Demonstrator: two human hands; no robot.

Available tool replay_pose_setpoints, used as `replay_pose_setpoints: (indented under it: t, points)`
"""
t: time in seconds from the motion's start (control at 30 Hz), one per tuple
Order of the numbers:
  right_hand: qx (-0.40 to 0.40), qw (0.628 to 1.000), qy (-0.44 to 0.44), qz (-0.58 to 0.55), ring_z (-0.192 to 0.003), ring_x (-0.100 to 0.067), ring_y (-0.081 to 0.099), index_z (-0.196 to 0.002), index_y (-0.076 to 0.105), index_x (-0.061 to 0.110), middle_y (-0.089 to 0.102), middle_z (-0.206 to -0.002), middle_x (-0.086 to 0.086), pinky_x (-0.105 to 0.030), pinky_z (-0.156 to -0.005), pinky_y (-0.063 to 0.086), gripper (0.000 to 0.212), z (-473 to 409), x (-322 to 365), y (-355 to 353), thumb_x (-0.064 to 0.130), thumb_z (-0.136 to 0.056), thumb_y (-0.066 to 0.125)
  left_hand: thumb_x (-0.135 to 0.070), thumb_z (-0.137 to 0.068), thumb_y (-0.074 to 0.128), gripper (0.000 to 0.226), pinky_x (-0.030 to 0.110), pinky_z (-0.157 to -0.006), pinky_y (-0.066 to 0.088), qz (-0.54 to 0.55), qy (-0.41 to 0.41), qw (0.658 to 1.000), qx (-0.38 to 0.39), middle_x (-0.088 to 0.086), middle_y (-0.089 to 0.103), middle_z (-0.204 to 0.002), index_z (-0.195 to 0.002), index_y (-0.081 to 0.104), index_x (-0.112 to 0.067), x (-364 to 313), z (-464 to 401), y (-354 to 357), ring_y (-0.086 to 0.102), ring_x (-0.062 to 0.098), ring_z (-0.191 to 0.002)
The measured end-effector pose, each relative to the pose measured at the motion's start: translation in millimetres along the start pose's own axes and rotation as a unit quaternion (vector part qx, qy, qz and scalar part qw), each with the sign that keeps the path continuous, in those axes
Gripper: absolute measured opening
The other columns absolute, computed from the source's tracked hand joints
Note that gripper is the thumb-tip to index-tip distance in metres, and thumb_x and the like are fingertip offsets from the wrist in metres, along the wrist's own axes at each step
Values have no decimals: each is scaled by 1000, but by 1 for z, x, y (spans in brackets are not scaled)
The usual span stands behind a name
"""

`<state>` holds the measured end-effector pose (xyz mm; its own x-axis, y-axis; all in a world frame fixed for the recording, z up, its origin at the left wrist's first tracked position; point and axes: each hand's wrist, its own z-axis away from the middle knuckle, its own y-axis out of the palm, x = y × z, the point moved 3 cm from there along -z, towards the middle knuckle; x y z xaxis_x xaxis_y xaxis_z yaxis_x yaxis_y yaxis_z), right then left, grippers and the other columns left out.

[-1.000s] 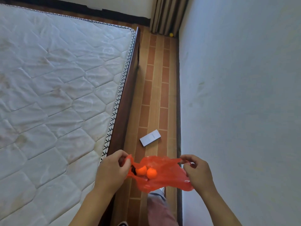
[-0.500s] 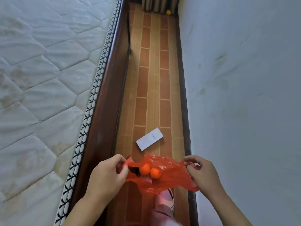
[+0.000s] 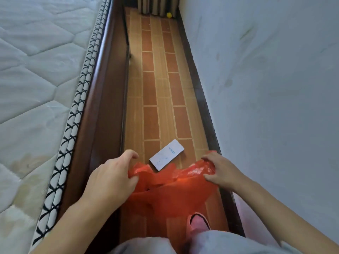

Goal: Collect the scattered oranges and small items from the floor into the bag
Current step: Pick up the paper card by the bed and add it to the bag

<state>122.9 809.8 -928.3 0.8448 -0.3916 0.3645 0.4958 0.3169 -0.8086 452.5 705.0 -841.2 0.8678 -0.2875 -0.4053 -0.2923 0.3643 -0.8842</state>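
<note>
Where brown brick-pattern floor [image 3: 156,99] runs between wooden bed frame [image 3: 102,110] and white wall [image 3: 266,88], my left hand [image 3: 110,178] and right hand [image 3: 222,171] each pinch the crumpled orange plastic bag [image 3: 170,187]; white rectangular box [image 3: 167,154] just beyond at 12 o'clock.

A narrow strip of floor [image 3: 156,92] runs between the bed frame [image 3: 102,107] on the left and the wall [image 3: 266,88] on the right. The mattress [image 3: 36,70] lies on the bed frame. At the near end of the strip, the bag [image 3: 174,191] hangs between the left hand [image 3: 110,178] and right hand [image 3: 222,171]. A flat box [image 3: 167,154] lies on the floor just beyond the bag. A small ball [image 3: 169,15] sits at the far end, by the curtain [image 3: 156,5]. A slipper [image 3: 199,221] stands below the bag.
</note>
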Motion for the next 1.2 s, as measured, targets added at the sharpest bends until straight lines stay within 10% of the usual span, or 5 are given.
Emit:
replay_pose_setpoints:
  t: [0.23,0.5,0.87,1.03,1.2]
  points:
    - [-45,990,-31,133,-102,-15,63,-135,60,32,55,-117,12,-34,-86,56,55,-8,28,-13,50,-83,68,-33,-93,61,47,37,-88,50,21,43,999,-16,-13,66,-123,-139,51,-40,-5,9,-2,63,19,-114]
    - [-250,909,-184,277,-103,-26,54,-101,71,16,57,-116,-4,-40,-84,43,27,-15,41,-26,38,-85,68,-20,-89,70,41,37,-67,56,56,128,985,-98,-14,49,-105,-125,67,-39,-14,11,0,56,13,-94]
    - [10,935,-312,166,-117,-17,56,-122,68,27,62,-125,8,-42,-97,46,51,-47,66,47,49,-79,81,0,-79,68,35,44,-88,53,-59,305,945,-101,-3,65,-119,-98,80,-28,-23,-6,33,59,27,-111]
    - [-6,933,-291,213,-143,-19,38,-152,43,28,44,-154,4,-41,-116,34,74,-19,49,74,58,-89,67,-26,-94,54,20,41,-89,42,-302,203,930,44,-6,51,-126,-109,67,-30,-13,-4,61,47,23,-119]
    - [-13,936,-277,219,-136,-24,47,-152,42,25,47,-152,0,-41,-109,42,62,7,28,96,42,-95,61,-35,-96,54,21,40,-83,40,-371,278,884,61,-1,52,-120,-111,64,-24,-59,-40,45,49,24,-112]
